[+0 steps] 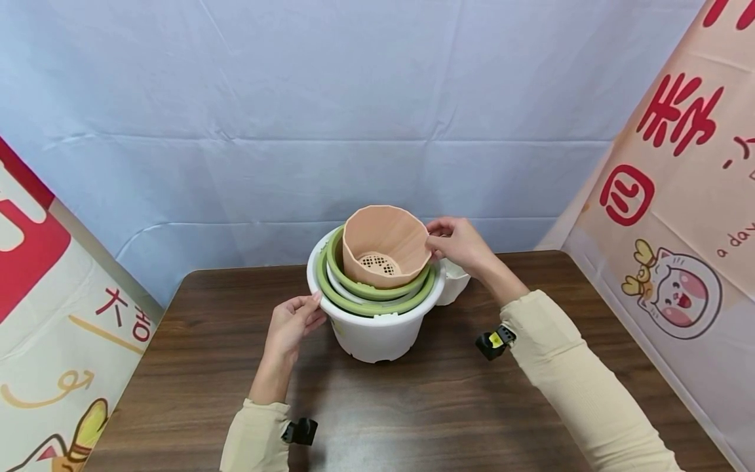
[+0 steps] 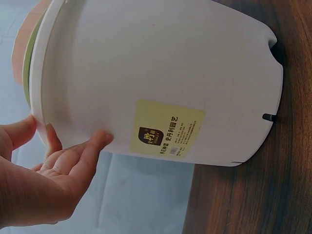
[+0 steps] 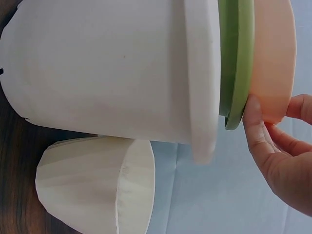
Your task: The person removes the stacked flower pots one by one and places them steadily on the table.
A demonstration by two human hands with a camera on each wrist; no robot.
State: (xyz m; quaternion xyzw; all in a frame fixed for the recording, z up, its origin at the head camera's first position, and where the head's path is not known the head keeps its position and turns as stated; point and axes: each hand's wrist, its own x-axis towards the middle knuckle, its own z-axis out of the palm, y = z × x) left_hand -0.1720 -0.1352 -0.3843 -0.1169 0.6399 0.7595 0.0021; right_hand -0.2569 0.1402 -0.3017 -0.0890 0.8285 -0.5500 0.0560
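Just beside nested pots (image 1: 377,334), small white pot (image 3: 80,180)

Big pot (image 1: 377,341) sits near the table's (image 1: 194,367) back edge, smaller pots (image 1: 371,309) nested in it, top pot (image 1: 383,233) inside those. Little pot (image 1: 453,285) just right. Left hand (image 1: 291,326) on the big one's left, right hand (image 1: 463,246) on the top pot's right, cloth (image 1: 295,98) behind everything.

The lower outer walls of the peach flowerpot (image 1: 386,229) and the green flowerpots (image 1: 370,310) are hidden inside the large white flowerpot (image 1: 377,337). That one also covers part of the small white pot (image 1: 453,285) near the table (image 1: 383,400) back edge (the right wrist view crops it too). The yellow label (image 2: 168,129) has fine print too small to read; the table's front edge is cut off.
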